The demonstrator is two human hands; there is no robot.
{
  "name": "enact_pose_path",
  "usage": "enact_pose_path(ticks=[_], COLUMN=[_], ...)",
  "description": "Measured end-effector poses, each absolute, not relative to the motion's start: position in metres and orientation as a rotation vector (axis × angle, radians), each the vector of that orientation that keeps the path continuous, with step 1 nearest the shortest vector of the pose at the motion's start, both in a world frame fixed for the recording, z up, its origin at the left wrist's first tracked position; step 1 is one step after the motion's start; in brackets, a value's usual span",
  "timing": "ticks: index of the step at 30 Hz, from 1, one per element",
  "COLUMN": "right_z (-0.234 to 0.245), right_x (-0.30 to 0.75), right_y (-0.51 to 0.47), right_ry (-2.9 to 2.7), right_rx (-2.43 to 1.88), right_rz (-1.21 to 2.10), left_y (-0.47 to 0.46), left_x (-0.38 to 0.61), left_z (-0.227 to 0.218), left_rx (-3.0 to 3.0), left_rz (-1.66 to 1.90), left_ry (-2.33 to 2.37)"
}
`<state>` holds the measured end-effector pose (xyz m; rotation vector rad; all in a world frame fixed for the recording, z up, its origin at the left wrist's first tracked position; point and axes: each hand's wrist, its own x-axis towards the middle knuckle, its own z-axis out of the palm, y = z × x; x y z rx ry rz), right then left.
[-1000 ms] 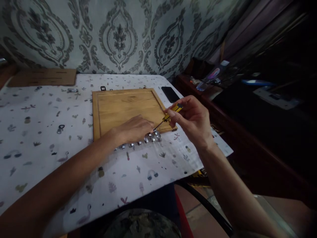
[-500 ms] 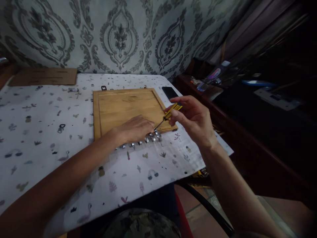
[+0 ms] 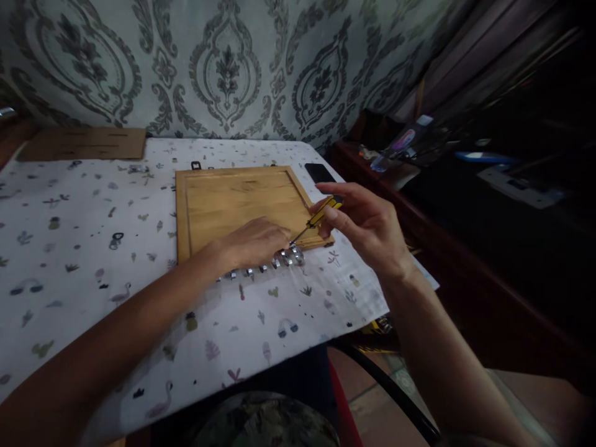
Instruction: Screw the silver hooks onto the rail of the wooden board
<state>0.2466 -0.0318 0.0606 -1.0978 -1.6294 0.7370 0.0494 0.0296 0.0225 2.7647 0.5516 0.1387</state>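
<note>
Right fingers (image 3: 348,190) straighter around screwdriver (image 3: 325,212)

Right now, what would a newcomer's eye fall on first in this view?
Probably the yellow-and-black screwdriver in the right hand, slanting down toward shiny metal pieces lined along the near edge of the pale wooden panel. The left hand lies across that edge. Behind the table, a boldly patterned grey backdrop fills the top of the view.
</note>
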Motion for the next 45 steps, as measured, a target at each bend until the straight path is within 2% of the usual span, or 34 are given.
enact_pose_path(ticks=[11,19,45], right_z=[0.051,0.051,0.041], right_x=[0.235,0.239,0.245], right_y=[-0.029,-0.041,-0.037], right_ry=[-1.521,-1.401,-1.347], right_rx=[-1.100,-1.155,-1.209], right_rz=[0.614,0.352,0.437], left_y=[0.030,0.033,0.033], left_x=[0.050,0.049,0.048], left_z=[0.019,0.012,0.012], left_rx=[2.756,2.774,2.699], left_rz=[0.158,0.181,0.136], left_ry=[0.566,0.529,0.595])
